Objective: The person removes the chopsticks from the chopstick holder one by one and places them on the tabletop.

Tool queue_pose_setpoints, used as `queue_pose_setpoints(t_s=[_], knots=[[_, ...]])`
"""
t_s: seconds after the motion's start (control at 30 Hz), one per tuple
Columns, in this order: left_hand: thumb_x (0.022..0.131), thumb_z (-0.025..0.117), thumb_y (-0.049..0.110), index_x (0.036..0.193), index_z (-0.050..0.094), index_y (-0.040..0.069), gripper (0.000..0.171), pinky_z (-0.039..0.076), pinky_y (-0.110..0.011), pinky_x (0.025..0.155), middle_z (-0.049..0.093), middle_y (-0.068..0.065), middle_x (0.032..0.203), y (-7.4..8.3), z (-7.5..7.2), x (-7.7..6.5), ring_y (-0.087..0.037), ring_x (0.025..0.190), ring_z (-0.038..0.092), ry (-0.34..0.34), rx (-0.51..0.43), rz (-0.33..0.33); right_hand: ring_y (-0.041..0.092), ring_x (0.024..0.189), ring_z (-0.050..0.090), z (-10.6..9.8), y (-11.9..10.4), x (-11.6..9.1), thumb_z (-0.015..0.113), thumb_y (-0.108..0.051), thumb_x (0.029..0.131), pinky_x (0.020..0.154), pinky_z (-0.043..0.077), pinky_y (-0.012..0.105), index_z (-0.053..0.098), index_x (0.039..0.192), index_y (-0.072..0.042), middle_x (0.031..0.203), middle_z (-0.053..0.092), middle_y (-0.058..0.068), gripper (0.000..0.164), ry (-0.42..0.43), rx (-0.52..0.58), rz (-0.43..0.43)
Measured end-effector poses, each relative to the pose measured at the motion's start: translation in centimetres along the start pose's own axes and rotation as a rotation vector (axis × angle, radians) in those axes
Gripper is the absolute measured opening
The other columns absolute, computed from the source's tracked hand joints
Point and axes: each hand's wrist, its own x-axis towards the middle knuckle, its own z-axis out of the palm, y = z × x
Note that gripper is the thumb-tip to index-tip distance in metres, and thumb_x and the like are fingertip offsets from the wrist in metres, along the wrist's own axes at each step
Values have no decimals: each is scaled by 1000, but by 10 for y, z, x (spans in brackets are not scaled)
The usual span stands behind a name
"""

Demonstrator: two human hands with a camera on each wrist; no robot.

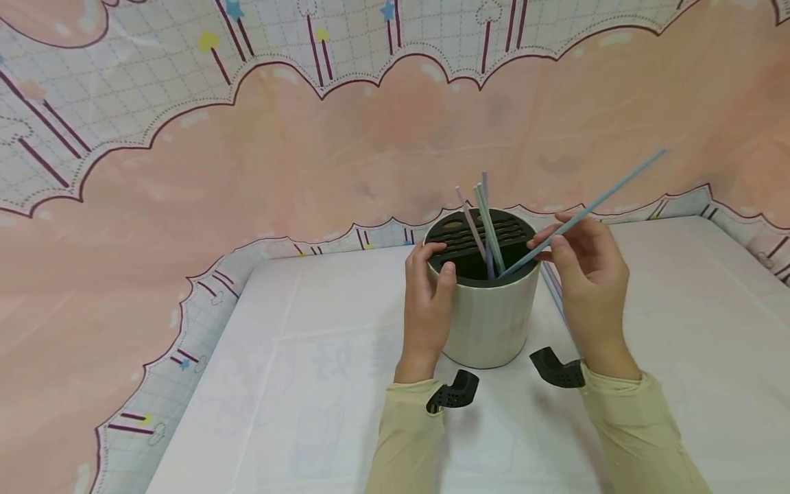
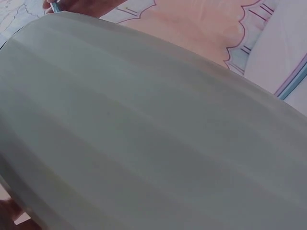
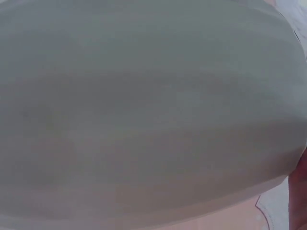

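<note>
A white, faintly ribbed utensil holder point(image 1: 487, 322) with a black slotted top point(image 1: 478, 230) stands upright on the table. My left hand point(image 1: 427, 309) grips its left side, with thumb and fingers at the rim. Between the fingertips of my right hand point(image 1: 595, 288), at the right rim, is a long light-blue straw point(image 1: 611, 193); it slants down into the open front part. A pink straw point(image 1: 470, 221), green straws point(image 1: 487, 226) and a purple straw point(image 1: 485, 182) stand in that same opening. Their lower ends are hidden. The holder's wall point(image 2: 153, 120) fills most of both wrist views.
Blue and purple straws point(image 2: 293, 79) lie on the white tabletop point(image 1: 296, 384) right of the holder, partly covered by the right hand in the head view. A peach-and-white patterned cloth point(image 1: 278, 165) hangs behind the table. Each wrist carries a black camera mount point(image 1: 557, 369).
</note>
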Motion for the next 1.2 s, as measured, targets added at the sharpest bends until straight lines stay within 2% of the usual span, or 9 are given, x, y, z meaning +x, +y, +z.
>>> queue_pose_setpoints(t_s=[0.17, 0.37, 0.6, 0.8, 1.2], knots=[[90, 37, 47, 123, 41, 27, 38, 24, -48, 100, 22, 3, 144, 0, 0, 1, -12, 131, 18, -2, -4, -4, 23, 83, 58, 4, -2, -1, 47, 4, 87, 75, 47, 24, 51, 114, 8, 90, 58, 20, 27, -26, -88, 3], [90, 37, 46, 123, 41, 26, 38, 24, -47, 100, 22, 3, 143, 0, -1, 3, -11, 131, 18, -10, -13, -6, 23, 82, 58, 5, -2, 0, 48, 4, 87, 77, 45, 24, 51, 112, 10, 89, 59, 19, 26, -41, -85, 12], [91, 38, 44, 123, 41, 25, 38, 22, -46, 102, 23, 5, 142, 2, -1, 5, -10, 131, 17, -11, -14, 4, 22, 84, 58, 5, -2, 3, 47, 2, 88, 78, 44, 26, 51, 114, 8, 90, 59, 19, 26, -66, -164, 35], [91, 37, 44, 123, 41, 25, 38, 22, -45, 102, 22, 5, 142, 0, -2, 6, -9, 131, 16, -11, -18, 2, 22, 84, 57, 6, -3, 4, 48, 4, 87, 78, 44, 25, 52, 113, 7, 90, 59, 19, 27, -74, -127, 33], [91, 37, 45, 123, 41, 25, 38, 21, -46, 102, 22, 8, 142, 0, -2, 6, -9, 131, 16, -13, -21, -3, 22, 85, 57, 5, -3, 3, 48, 3, 88, 78, 44, 25, 52, 113, 7, 90, 59, 20, 26, -79, -132, 39]])
